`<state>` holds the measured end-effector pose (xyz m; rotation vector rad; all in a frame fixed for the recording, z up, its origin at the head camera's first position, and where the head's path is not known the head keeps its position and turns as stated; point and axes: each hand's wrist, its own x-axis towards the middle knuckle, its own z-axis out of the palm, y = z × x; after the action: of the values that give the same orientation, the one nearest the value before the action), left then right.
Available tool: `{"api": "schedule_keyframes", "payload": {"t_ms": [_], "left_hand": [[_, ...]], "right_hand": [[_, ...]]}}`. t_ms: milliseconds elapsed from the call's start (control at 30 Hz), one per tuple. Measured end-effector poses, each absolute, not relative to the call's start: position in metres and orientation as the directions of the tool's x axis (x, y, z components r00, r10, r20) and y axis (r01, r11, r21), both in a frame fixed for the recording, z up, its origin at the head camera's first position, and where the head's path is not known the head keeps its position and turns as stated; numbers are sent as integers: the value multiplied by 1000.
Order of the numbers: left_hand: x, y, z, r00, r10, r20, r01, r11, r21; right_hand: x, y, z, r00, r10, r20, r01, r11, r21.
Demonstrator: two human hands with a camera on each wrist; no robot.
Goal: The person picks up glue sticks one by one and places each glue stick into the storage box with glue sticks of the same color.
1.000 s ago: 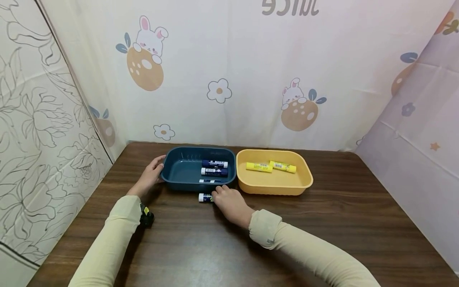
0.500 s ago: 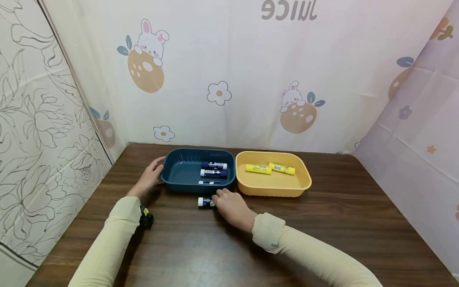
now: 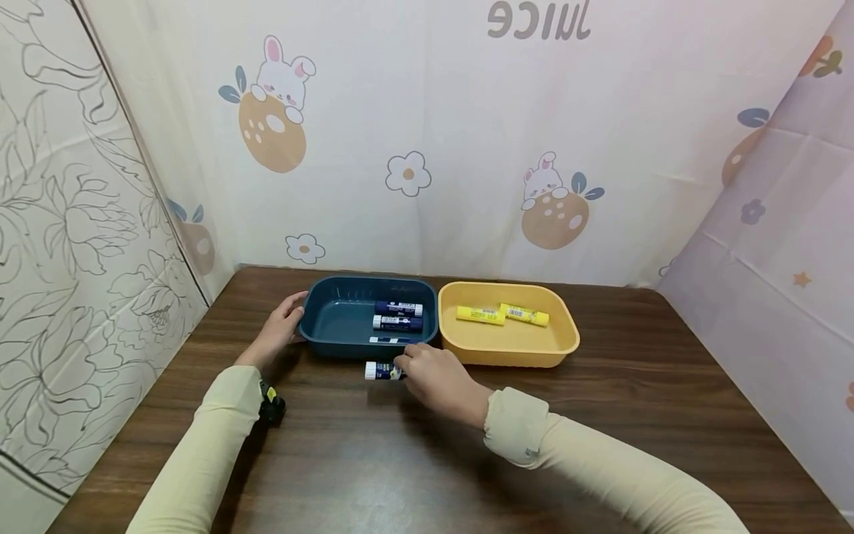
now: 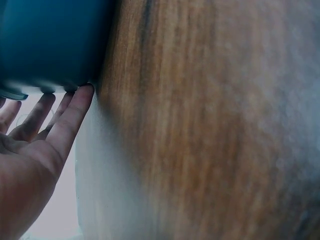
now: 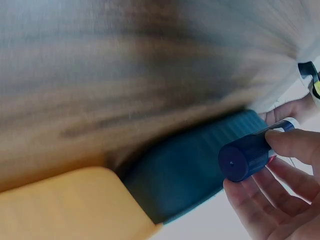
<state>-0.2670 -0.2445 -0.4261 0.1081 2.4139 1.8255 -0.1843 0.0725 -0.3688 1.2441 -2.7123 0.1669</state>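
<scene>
My right hand (image 3: 442, 380) pinches a dark blue glue stick (image 3: 379, 371) with a white end, in front of the dark blue bin (image 3: 343, 348). A shadow shows on the table beneath the stick. In the right wrist view the glue stick (image 5: 246, 156) lies between thumb and fingertips, its round blue end facing the camera. Several similar dark glue sticks (image 3: 398, 323) lie at the right inside the blue bin. My left hand (image 3: 275, 331) rests its fingertips against that bin's left side; in the left wrist view its fingers (image 4: 70, 120) are nearly straight.
A yellow bin (image 3: 510, 356) stands right beside the blue one, with two yellow glue sticks (image 3: 480, 316) in it. Both bins sit near the back of the brown wooden table (image 3: 347, 460), before a patterned curtain (image 3: 467, 200). A black wrist device (image 3: 272, 406) shows below the left sleeve.
My right hand has raised the blue glue stick from the table and brought it slightly closer to the blue bin. The left hand stays at the bin's side.
</scene>
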Motion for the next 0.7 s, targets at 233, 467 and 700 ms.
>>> {"api": "schedule_keyframes", "payload": {"t_ms": [233,467,700], "left_hand": [[-267,-244,-423,-990,129,-52,-15,275,961],[-266,-243,-422,-990,132,-49,-10,280,960],[-265,-244,-422,-990,133,-55,-17,270,963]], "right_hand": [[-193,78,-351,-641,-732,232,-753,658,-5],[-211,79,-338,-677,-696,241,-717,697,-1],[-234,74,-336,-719,-661,212,-678,735,-6]]}}
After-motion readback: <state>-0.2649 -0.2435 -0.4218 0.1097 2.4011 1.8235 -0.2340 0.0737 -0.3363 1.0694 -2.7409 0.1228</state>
